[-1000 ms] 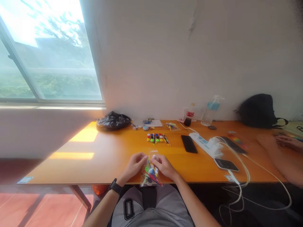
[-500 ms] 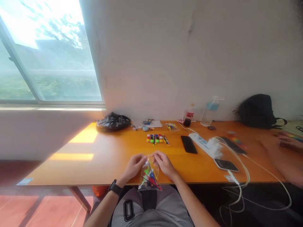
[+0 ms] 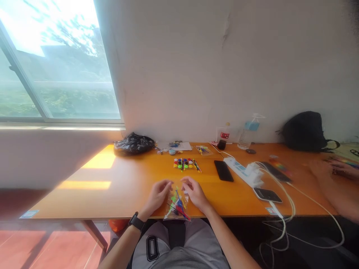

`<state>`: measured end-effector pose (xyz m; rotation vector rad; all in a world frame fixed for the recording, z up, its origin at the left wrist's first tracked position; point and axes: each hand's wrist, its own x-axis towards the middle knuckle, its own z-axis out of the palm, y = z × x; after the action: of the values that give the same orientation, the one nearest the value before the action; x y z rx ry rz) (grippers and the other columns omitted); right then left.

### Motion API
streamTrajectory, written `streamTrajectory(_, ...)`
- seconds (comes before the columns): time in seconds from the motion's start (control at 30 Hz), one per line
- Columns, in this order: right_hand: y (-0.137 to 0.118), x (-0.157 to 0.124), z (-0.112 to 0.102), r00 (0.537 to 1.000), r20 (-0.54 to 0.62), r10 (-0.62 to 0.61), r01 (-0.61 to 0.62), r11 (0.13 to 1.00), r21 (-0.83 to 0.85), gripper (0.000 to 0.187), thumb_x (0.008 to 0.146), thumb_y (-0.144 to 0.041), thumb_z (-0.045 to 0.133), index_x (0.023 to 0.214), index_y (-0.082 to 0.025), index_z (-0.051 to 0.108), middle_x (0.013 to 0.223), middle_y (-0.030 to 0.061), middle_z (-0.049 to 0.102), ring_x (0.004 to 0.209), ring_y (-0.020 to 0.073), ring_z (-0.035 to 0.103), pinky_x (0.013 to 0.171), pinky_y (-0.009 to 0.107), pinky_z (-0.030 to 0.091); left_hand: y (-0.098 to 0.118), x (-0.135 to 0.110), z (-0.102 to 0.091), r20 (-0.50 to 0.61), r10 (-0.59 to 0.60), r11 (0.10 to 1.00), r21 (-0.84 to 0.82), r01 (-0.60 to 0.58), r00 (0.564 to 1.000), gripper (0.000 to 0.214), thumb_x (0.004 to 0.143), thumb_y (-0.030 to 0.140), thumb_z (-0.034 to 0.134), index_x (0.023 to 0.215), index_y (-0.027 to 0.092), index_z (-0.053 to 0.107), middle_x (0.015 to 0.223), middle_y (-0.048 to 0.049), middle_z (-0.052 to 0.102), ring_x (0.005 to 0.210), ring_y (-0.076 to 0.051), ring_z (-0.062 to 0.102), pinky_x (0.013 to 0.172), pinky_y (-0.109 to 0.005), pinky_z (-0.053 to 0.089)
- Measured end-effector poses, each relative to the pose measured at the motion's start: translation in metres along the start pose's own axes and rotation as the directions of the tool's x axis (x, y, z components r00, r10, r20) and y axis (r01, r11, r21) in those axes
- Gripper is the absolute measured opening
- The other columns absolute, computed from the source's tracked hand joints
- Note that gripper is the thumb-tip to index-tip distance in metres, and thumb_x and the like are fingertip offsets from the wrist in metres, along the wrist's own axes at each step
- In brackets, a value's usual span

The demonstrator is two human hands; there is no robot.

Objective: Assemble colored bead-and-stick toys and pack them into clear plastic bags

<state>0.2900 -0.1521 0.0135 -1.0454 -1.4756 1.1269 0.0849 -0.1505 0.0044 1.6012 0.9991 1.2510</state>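
Observation:
A clear plastic bag [image 3: 177, 209] filled with small colourful plastic pieces hangs at the table's front edge, its lower end above my lap. Blue, red, yellow, green and black parts show through it. My left hand [image 3: 159, 193] has its thumb and fingers pinched at the bag's upper left side. On the upper right side, my right hand [image 3: 194, 192] pinches it in the same way. The fingertips partly hide the bag's top edge. Beyond the hands, a group of round colourful pieces [image 3: 179, 163] lies on the table with thin sticks [image 3: 197, 165] beside it.
A black phone [image 3: 223, 171], a white power strip [image 3: 242, 172] with cables and another phone [image 3: 267, 194] lie to the right. Along the wall stand a black plastic bag [image 3: 134, 143], bottles [image 3: 245, 136] and a backpack [image 3: 303, 131]. Another person's arm [image 3: 327, 185] rests at far right.
The plastic bag has risen slightly and its lower end sits a little closer to the table edge. My fingertips have moved slightly apart at its top.

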Motion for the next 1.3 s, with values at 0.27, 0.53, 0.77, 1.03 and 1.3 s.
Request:
streamTrajectory(0.27, 0.0039, 0.0017, -0.0021, 1.000, -0.009, -0.002, 0.002, 1.000, 0.022, 0.031, 0.088, -0.049, 0.065, 0.104, -0.022, 0.066, 0.077, 0.0000, 0.063, 0.073, 0.0182, 0.061, 0.064, 0.028, 0.049, -0.0023, 0.0003, -0.0037, -0.021, 0.028, 1.000, 0.002, -0.028, 0.999, 0.035, 0.094, 0.049, 0.064, 0.104, 0.017, 0.072, 0.086, -0.0048, 0.073, 0.082, -0.019, 0.067, 0.078, -0.030, 0.051)
streamTrajectory(0.53, 0.0052, 0.0021, -0.0023, 0.999, -0.029, -0.018, 0.018, 1.000, 0.000, 0.029, 0.089, -0.047, 0.065, 0.101, -0.022, 0.067, 0.076, 0.0004, 0.062, 0.074, 0.0186, 0.062, 0.064, 0.028, 0.049, 0.0008, 0.0014, -0.0019, -0.022, 0.007, 1.000, 0.010, -0.007, 1.000, 0.027, 0.094, 0.041, 0.063, 0.101, 0.017, 0.072, 0.091, -0.0062, 0.074, 0.087, -0.020, 0.068, 0.081, -0.031, 0.052)
streamTrajectory(0.77, 0.0039, 0.0011, -0.0006, 0.999, 0.012, -0.033, 0.033, 0.999, -0.022, 0.029, 0.091, -0.048, 0.062, 0.100, -0.021, 0.067, 0.078, 0.0009, 0.063, 0.075, 0.0190, 0.063, 0.067, 0.029, 0.049, -0.0047, 0.0014, -0.0016, -0.024, 0.010, 1.000, 0.000, -0.010, 1.000, 0.026, 0.093, 0.036, 0.062, 0.110, 0.018, 0.069, 0.096, -0.0058, 0.074, 0.088, -0.019, 0.067, 0.081, -0.031, 0.052)
streamTrajectory(1.03, 0.0027, 0.0008, 0.0000, 0.990, 0.081, -0.120, 0.131, 0.979, -0.156, 0.020, 0.095, -0.038, 0.059, 0.097, -0.020, 0.070, 0.083, 0.0019, 0.067, 0.079, 0.0196, 0.064, 0.075, 0.030, 0.050, 0.0015, -0.0018, -0.0008, 0.037, -0.003, 0.998, 0.064, 0.000, 0.999, 0.029, 0.093, 0.042, 0.064, 0.106, 0.017, 0.071, 0.096, -0.0073, 0.074, 0.089, -0.021, 0.067, 0.081, -0.031, 0.052)
streamTrajectory(1.3, 0.0024, 0.0008, -0.0003, 0.985, 0.100, -0.142, 0.163, 0.956, -0.243, 0.020, 0.096, -0.034, 0.057, 0.096, -0.019, 0.071, 0.088, 0.0032, 0.069, 0.082, 0.0197, 0.063, 0.078, 0.030, 0.049, -0.0001, -0.0033, -0.0015, 0.078, -0.001, 0.989, 0.148, -0.011, 0.997, 0.030, 0.096, 0.042, 0.060, 0.104, 0.016, 0.072, 0.099, -0.0086, 0.075, 0.091, -0.022, 0.068, 0.082, -0.031, 0.052)
